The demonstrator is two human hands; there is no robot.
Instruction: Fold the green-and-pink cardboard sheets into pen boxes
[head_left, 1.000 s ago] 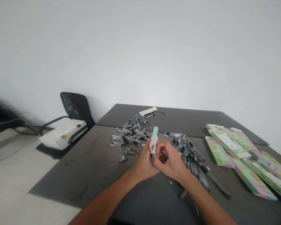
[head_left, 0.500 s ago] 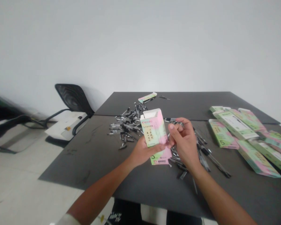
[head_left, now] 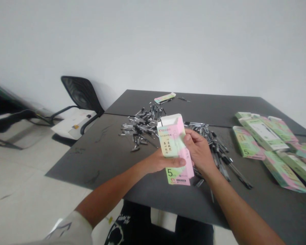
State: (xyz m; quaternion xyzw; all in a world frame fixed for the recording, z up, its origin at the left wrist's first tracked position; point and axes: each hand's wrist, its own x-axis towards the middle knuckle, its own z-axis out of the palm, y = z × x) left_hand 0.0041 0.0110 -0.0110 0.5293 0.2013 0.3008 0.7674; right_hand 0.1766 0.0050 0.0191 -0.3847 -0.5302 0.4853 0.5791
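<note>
While both forearms reach in from the bottom edge, the left hand (head_left: 161,162) and the right hand (head_left: 200,153) meet over the near part of the table (head_left: 96,160), and both are closed on one box (head_left: 175,149). The box is pink and pale green, printed with a large 5 near its lower end, and it stands roughly upright, tilted a little to the left, held clear above the tabletop. The left thumb lies across its printed face just above the 5, with the other left fingers hidden behind it. The right fingers wrap its right edge near the middle. Its white top flap stands open.

Just behind the right hand, and partly hidden by it, a pile of pens (head_left: 214,149) runs down toward the near right of the table. A second pile (head_left: 141,127) lies left of the box and a little farther back, the pens black and clear, scattered at all angles.

To the right, well apart from the hands, several more boxes (head_left: 267,146) of the same colours lie flat, overlapping one another toward the table's right edge.

Farther back, a lone box (head_left: 165,97) lies flat just beyond the left pile.

Off the table's far left corner stands a black chair (head_left: 81,92), with a white wall (head_left: 153,44) behind everything.
</note>
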